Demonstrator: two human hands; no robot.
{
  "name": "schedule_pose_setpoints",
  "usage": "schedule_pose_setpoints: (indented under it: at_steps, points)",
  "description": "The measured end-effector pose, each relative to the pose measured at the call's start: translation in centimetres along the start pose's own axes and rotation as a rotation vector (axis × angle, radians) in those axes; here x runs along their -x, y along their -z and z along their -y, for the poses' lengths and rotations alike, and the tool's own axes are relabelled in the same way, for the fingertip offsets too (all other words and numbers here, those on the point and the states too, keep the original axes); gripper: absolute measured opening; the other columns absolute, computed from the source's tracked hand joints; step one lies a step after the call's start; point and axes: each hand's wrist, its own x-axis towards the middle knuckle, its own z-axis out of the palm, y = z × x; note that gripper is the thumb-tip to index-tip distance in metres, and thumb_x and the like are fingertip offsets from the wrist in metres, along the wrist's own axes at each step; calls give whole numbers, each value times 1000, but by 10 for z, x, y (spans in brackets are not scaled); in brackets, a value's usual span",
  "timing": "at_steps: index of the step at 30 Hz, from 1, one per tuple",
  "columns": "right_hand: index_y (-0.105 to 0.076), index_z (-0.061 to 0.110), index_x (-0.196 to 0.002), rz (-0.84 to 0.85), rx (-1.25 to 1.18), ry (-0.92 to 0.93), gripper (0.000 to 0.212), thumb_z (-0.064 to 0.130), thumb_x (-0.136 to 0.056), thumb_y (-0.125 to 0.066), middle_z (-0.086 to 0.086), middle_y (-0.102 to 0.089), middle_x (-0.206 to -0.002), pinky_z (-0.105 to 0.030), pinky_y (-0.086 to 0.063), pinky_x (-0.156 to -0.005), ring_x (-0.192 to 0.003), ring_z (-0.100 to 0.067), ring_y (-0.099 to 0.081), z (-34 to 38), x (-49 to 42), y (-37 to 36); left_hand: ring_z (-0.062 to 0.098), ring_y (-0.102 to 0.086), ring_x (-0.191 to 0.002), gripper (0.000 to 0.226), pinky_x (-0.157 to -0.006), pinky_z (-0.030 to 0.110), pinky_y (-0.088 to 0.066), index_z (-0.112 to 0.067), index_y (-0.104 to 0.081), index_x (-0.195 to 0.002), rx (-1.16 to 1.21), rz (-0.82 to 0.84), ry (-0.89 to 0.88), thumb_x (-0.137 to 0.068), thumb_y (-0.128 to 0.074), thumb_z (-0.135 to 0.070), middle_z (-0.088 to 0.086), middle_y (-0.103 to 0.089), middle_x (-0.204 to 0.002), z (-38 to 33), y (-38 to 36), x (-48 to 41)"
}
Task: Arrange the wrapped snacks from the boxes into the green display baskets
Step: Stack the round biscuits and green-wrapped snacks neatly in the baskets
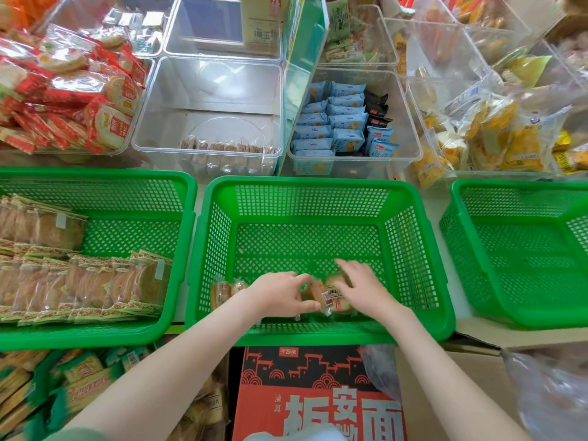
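Note:
Both my hands reach into the middle green basket (318, 192), near its front wall. My left hand (280, 292) curls its fingers round clear-wrapped brown snacks (331, 296) that lie on the basket floor. My right hand (362, 284) rests on the same packets from the right, fingers nearly straight. A few more of these snacks (224, 291) stand in the basket's front left corner. The left green basket (136, 224) holds rows of wrapped round crackers (95, 284). The right green basket (515, 249) has nothing in it.
Clear bins stand behind the baskets: one with a few brown snacks (227, 148), one with blue packets (337, 122), one with red packs (73, 97), one with yellow bags (496, 138). A red and black carton (318, 396) and a box of green packs (76, 386) sit below the shelf.

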Motion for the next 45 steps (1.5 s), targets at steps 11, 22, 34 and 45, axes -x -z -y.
schedule_pose_setpoints:
  at_steps: [11, 22, 34, 45]
  points:
    - [-39, 8, -129, -87, 174, -115, 55, 22, -84, -67, -8, -46, -122, -31, -42, -89, -113, -24, -44, -6, -9, -7, 21, -58, -100, 47, -82, 34, -51, -25, -53, -128, 86, -20, 67, -94, -44, -56, 4, -60, -116, -12, 1, -13]
    - [-41, 21, -127, 165, -78, 38, 40, 36, -92, -54, 2, -50, -111, -29, -47, -76, -91, -14, -52, 9, 17, -16, 16, -56, -83, 32, -74, 27, -46, -18, -61, -119, 248, 91, 41, -101, -43, -38, 1, -66, -105, 3, 8, -17]
    - [-25, 13, -150, -108, 166, -208, 64, 41, -97, -47, -12, -26, -154, -42, -23, -114, -141, -28, -24, -28, -10, -2, 18, -55, -87, 38, -74, 31, -46, -16, -51, -128, 97, 183, -1, -102, -37, -40, 3, -64, -111, -5, 11, -17]
    - [-51, 16, -130, 241, 455, -216, 52, 37, -85, -65, -12, -46, -135, -42, -32, -105, -132, -30, -35, -22, -6, 28, 22, -39, -134, 45, -108, 41, -37, -37, -34, -145, 135, 85, -102, -100, -41, -41, -1, -38, -150, -6, 15, -11]
